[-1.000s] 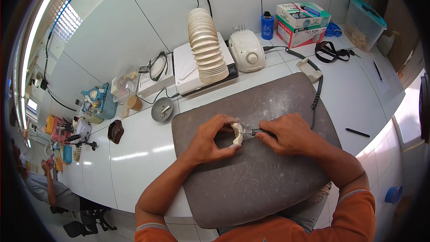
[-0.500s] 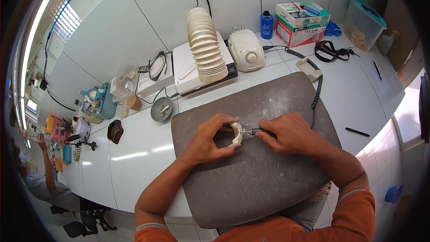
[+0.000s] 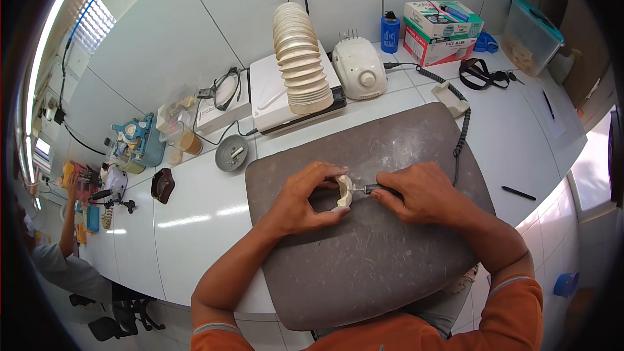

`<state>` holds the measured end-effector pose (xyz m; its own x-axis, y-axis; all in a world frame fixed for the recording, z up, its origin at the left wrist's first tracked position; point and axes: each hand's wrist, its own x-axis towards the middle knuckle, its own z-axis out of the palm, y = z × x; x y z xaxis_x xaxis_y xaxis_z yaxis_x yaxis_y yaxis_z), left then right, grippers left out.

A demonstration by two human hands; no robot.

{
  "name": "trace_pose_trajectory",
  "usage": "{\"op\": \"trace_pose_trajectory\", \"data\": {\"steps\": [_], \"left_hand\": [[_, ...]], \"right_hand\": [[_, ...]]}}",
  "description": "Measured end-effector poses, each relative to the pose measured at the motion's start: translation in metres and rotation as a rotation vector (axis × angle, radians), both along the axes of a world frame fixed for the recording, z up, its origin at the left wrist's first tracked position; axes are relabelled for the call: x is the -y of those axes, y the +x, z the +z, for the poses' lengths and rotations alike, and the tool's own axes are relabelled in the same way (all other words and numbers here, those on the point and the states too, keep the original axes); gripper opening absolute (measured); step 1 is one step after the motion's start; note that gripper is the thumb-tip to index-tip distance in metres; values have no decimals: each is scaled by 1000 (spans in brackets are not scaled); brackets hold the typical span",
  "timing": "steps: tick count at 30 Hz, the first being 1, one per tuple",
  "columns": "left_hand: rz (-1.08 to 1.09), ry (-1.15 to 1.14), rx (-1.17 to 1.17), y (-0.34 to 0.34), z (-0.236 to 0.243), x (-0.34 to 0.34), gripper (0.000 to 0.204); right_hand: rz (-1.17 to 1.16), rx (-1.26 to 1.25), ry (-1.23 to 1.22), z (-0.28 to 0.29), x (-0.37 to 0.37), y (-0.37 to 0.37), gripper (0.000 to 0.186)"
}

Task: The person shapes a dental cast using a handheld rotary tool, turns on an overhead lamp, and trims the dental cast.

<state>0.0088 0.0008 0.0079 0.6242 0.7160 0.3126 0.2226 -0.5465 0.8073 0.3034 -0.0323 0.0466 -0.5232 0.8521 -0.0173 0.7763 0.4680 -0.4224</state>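
Note:
A small off-white curved dental cast (image 3: pixel 344 192) is held upright by its ends between the thumb and fingers of my left hand (image 3: pixel 305 198). My right hand (image 3: pixel 419 194) is wrapped round a dark rotary handpiece (image 3: pixel 375 189). Its thin metal bur points left and meets, or nearly meets, the inner side of the cast; contact is too fine to tell. Both hands are over a scratched brown-grey work mat (image 3: pixel 364 266). Behind the mat is a white handpiece control unit (image 3: pixel 359 68), with a black coiled cord (image 3: pixel 463 123) at its right.
A ribbed suction hose (image 3: pixel 302 58) arches over a white box beyond the mat. A grey bowl (image 3: pixel 232 154) with small pieces stands left of it. Mask boxes (image 3: pixel 442 32) and a lidded plastic tub (image 3: pixel 530 36) are far right. A person's arm (image 3: pixel 68 221) shows at far left.
My hands, the cast and the handpiece keep nearly the same pose. The whole view has shifted slightly. At far left the other person's raised hand has come down toward the bench.

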Motion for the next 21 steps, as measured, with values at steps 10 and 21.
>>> {"op": "trace_pose_trajectory", "data": {"steps": [10,21], "left_hand": [[-1,-33,2,-3,0,0,72],[-11,-29,8,-4,-1,1,73]], "right_hand": [[8,29,-18,3,0,-1,34],[2,-2,-7,3,0,-2,31]]}}
